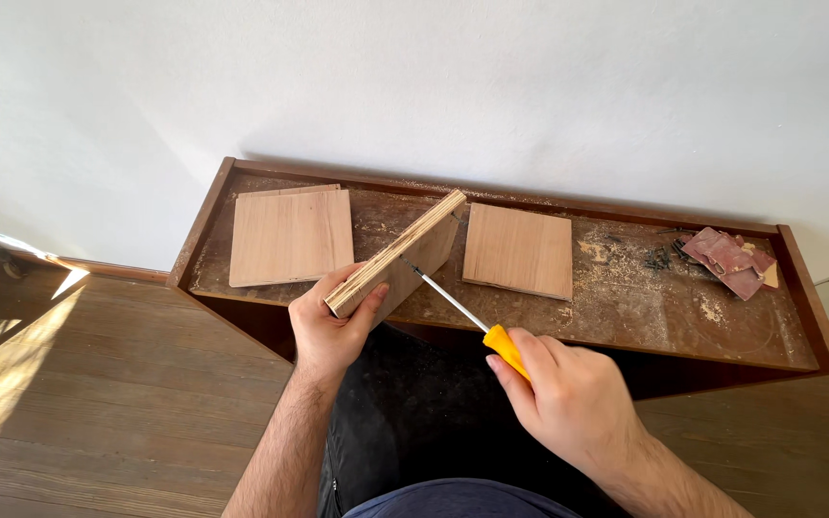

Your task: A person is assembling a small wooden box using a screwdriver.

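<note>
White wall behind, wood floor below, and a low brown shelf (626, 317) dusted with sawdust ran across in front of you. Your left hand (330, 321) was closed around the near end of a plywood board (405, 254), thumb on the right face, fingers wrapped over the layered edge; the board stood tilted on edge, its far end up over the shelf between two flat panels. Your right hand (568, 393) was clenched on the yellow handle of a screwdriver (462, 312), its metal shaft angled up-left with the tip touching the board's face. One square wood panel (290, 235) lay flat left of the board, another (518, 249) just right of it. Reddish sandpaper pieces (729, 259) sat at the shelf's far right, dark screws (659, 257) beside them.
</note>
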